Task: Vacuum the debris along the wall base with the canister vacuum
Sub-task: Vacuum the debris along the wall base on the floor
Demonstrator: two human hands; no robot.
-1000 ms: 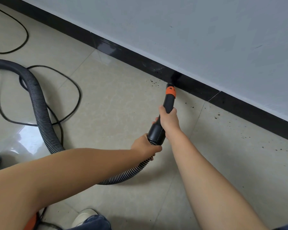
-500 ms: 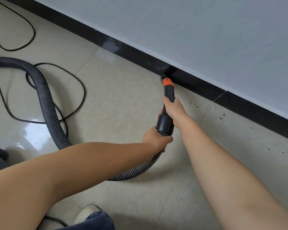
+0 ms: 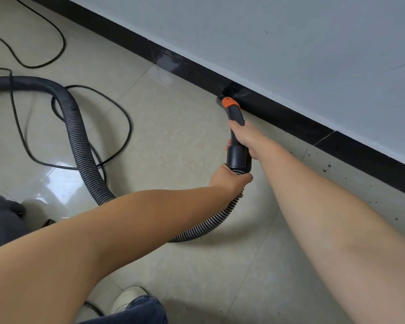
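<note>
Against glossy black baseboard (image 3: 290, 118): tapered nozzle (image 3: 235, 113), ribbed hose (image 3: 80, 141), both hands gripping.

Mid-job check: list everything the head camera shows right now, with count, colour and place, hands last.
nozzle: one, black with orange collar, tip at the skirting
hose: one, grey ribbed, curving over the floor from left to the nozzle
cord: black, looped on the floor left; count unclear
debris: scattered dark specks, floor by the skirting, right
skirting: black strip at the wall base
wall: pale grey, top right
floor: beige glossy tiles
shoe: one, white, bottom edge
left hand: grips the hose end
right hand: grips the nozzle
</note>
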